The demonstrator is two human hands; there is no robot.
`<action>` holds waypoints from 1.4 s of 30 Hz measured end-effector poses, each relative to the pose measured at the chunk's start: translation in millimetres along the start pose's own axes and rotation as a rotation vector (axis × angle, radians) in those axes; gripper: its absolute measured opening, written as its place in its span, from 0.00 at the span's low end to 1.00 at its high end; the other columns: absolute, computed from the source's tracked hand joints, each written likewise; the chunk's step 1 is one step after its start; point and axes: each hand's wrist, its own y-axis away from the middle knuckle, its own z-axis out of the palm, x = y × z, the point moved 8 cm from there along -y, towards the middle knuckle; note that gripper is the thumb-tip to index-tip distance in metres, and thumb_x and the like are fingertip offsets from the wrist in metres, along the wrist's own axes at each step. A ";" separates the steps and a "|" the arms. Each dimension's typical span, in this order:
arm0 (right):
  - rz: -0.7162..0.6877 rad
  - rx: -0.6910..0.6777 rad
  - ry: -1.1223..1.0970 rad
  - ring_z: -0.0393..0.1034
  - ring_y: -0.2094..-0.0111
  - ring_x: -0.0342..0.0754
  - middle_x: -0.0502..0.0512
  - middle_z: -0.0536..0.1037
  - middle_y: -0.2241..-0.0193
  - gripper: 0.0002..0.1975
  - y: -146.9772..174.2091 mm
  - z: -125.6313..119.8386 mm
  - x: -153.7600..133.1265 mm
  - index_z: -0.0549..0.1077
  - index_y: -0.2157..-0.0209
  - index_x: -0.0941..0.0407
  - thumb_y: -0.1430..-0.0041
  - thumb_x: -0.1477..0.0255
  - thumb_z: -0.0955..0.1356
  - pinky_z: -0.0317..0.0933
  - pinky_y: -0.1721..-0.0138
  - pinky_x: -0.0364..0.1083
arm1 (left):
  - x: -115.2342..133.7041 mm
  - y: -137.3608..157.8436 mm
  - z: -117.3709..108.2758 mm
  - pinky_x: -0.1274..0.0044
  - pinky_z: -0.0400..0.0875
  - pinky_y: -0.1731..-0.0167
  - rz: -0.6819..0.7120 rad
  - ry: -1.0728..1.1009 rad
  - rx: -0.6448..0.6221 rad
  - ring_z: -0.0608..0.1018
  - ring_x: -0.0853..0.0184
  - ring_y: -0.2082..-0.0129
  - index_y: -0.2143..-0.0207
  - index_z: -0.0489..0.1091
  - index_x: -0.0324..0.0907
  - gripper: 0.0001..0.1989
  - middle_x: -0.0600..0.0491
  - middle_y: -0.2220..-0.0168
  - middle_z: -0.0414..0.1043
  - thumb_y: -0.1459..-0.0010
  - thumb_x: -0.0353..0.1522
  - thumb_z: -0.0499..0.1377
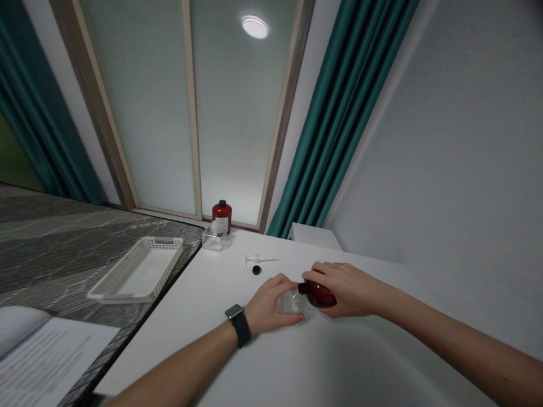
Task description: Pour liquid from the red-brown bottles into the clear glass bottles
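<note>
My left hand is wrapped round a clear bottle on the white table. In my right hand is a dark red bottle, tipped sideways so that its black neck points left, over the clear bottle. Whether liquid runs between the two I cannot make out. Just beyond my hands lie a white pump head with its tube and a small black cap.
At the table's far left corner stand another red bottle with a black cap and a clear plastic box. A white basket and an open book lie on the grey patterned surface at left. A wall rises on the right.
</note>
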 end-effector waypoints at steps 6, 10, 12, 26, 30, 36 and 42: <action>-0.001 0.009 0.009 0.72 0.60 0.56 0.59 0.74 0.57 0.25 0.1 1.5 1.1 0.67 0.47 0.53 0.47 0.65 0.70 0.62 0.61 0.51 | 0.5 -0.3 -0.2 0.68 0.70 0.54 0.008 0.001 0.004 0.74 0.58 0.57 0.51 0.71 0.43 0.25 0.50 0.59 0.71 0.51 0.37 0.69; 0.000 0.012 0.015 0.72 0.60 0.56 0.59 0.74 0.57 0.25 0.2 1.6 1.2 0.67 0.47 0.53 0.47 0.65 0.71 0.62 0.61 0.50 | 1.1 -0.5 -0.3 0.68 0.70 0.54 0.010 0.001 0.000 0.74 0.58 0.57 0.51 0.71 0.42 0.24 0.50 0.59 0.71 0.51 0.37 0.69; -0.002 0.010 0.019 0.72 0.60 0.56 0.58 0.74 0.57 0.25 0.2 1.5 1.0 0.67 0.48 0.52 0.47 0.65 0.70 0.63 0.61 0.50 | 1.0 -0.5 0.0 0.68 0.70 0.54 0.011 0.000 -0.005 0.74 0.58 0.57 0.51 0.71 0.43 0.25 0.50 0.59 0.70 0.51 0.38 0.69; -0.013 0.009 0.021 0.72 0.60 0.56 0.58 0.74 0.57 0.25 0.4 -0.3 0.6 0.67 0.48 0.53 0.47 0.65 0.71 0.62 0.61 0.50 | -0.6 0.1 0.8 0.69 0.69 0.55 0.024 -0.004 0.007 0.74 0.59 0.57 0.50 0.71 0.43 0.25 0.51 0.58 0.70 0.51 0.37 0.69; -0.011 0.008 0.021 0.72 0.61 0.56 0.58 0.74 0.58 0.24 -0.3 -0.5 0.9 0.67 0.48 0.52 0.47 0.65 0.71 0.62 0.62 0.50 | 0.2 0.3 0.4 0.69 0.70 0.55 0.023 0.001 0.010 0.74 0.59 0.58 0.50 0.71 0.43 0.25 0.50 0.59 0.70 0.51 0.38 0.70; -0.004 0.012 0.021 0.73 0.60 0.56 0.58 0.74 0.57 0.24 -0.7 -0.5 1.0 0.67 0.48 0.52 0.47 0.65 0.71 0.63 0.61 0.50 | 0.6 0.1 0.3 0.68 0.70 0.54 0.021 0.006 0.015 0.74 0.58 0.57 0.51 0.71 0.43 0.25 0.50 0.59 0.71 0.51 0.38 0.69; -0.007 0.015 0.022 0.73 0.60 0.56 0.59 0.74 0.56 0.25 0.2 -0.4 0.7 0.67 0.48 0.53 0.47 0.65 0.71 0.63 0.60 0.51 | -0.2 -0.7 0.1 0.68 0.70 0.54 0.018 -0.005 0.012 0.74 0.58 0.57 0.51 0.71 0.43 0.25 0.50 0.59 0.71 0.51 0.38 0.70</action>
